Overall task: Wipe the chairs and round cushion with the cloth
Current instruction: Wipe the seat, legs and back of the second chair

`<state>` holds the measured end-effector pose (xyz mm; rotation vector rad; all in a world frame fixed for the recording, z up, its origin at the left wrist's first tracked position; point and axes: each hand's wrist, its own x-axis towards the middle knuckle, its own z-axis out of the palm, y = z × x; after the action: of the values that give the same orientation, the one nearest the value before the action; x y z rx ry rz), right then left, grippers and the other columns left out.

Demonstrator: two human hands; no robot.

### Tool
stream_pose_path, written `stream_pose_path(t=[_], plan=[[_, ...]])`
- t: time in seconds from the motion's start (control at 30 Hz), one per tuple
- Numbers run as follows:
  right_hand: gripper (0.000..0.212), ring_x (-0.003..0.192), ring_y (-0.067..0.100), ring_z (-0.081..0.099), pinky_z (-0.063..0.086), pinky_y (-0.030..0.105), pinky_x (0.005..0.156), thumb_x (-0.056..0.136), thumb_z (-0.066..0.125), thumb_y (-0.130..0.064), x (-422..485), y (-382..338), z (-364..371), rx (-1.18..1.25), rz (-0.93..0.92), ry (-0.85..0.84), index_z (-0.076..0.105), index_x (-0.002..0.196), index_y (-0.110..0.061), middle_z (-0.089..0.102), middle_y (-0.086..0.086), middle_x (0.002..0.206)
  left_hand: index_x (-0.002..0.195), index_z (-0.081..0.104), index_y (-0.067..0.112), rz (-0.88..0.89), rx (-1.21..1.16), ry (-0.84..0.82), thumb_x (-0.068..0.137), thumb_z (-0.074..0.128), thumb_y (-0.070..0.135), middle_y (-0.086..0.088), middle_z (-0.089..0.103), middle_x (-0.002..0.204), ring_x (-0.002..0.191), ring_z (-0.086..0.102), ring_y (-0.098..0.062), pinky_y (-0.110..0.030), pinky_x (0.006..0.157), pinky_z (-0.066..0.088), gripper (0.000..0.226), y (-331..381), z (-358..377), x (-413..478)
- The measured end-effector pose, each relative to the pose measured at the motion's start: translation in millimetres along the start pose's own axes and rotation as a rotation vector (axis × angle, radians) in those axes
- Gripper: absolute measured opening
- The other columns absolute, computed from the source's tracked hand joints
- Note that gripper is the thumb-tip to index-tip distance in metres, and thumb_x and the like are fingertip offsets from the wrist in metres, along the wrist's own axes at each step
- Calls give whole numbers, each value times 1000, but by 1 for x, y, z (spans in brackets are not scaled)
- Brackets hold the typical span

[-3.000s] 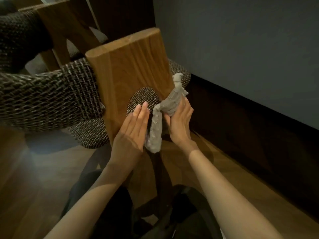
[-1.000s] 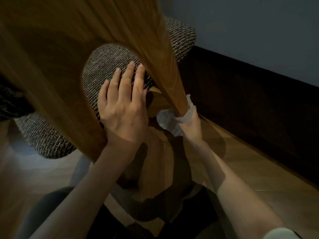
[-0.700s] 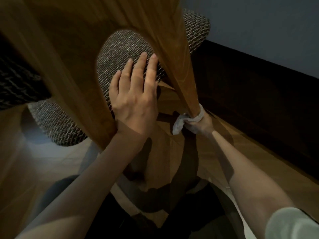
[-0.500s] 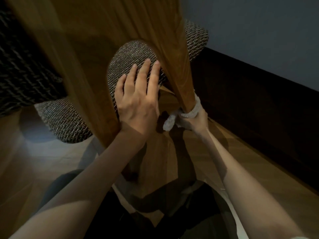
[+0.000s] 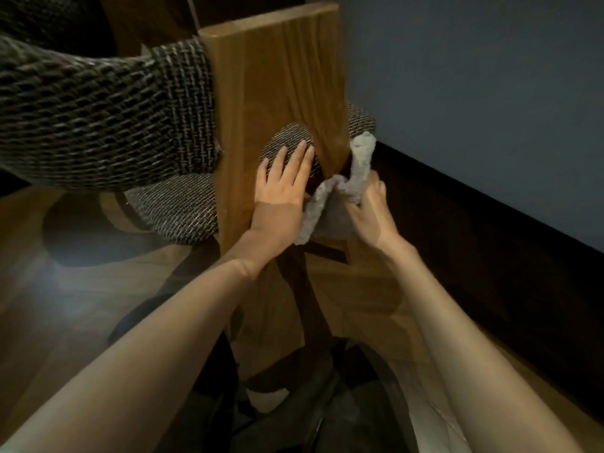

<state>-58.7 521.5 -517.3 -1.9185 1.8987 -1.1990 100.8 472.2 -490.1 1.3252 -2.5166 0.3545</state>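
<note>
Cloth (image 5: 349, 188) wraps the right edge of the chair post (image 5: 277, 76), which runs upright; right hand (image 5: 372, 210) grips it there, nearer. Left hand (image 5: 281, 194) lies flat, fingers straight, against post face.

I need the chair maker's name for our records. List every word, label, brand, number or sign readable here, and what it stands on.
None: no text can be read anywhere in this view.
The brown wooden chair frame shows only grain.
The dark woven chair upholstery shows only weave.
The crumpled grey cloth in the right hand is plain.
The grey wall is bare.
</note>
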Motion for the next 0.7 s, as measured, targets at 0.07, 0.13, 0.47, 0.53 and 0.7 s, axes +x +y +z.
stream_pose_path(t=[0.07,0.13,0.47,0.53,0.7], plan=[[47,134,27,39,33,40,112,99,52,-18,-12,-7,-20,160,24,-13,38,142,-5,40,17,143,153,1,15,89,-118,-57,86,43,-5,-1,-2,161,148,-4,-24,-43,118,-6,81,-2,-5,-12],[48,132,19,41,36,40,111,98,53,-27,-28,-18,-31,280,69,-30,38,141,-11,41,11,142,153,0,18,167,-386,-173,85,51,-8,2,-3,161,145,-12,-13,-41,118,-10,89,-4,-10,-33],[82,131,2,39,34,39,114,83,61,-52,-70,-78,-17,645,283,-251,7,142,-36,36,-10,144,113,52,34,-228,-943,-207,78,76,32,27,54,100,94,55,9,-5,78,42,43,-10,-39,-120],[86,126,-2,41,39,34,109,83,69,-44,-71,-79,-17,673,240,-255,0,133,-48,31,-15,142,100,58,32,-252,-934,-166,88,66,20,23,60,91,89,60,5,-6,74,44,19,-24,-49,-127],[82,117,2,56,53,32,95,75,77,-46,-71,-84,-23,577,53,-390,20,134,-55,33,-32,136,105,60,20,-213,-969,-171,96,52,13,11,61,95,87,57,10,-5,73,42,14,-62,-75,-142]])
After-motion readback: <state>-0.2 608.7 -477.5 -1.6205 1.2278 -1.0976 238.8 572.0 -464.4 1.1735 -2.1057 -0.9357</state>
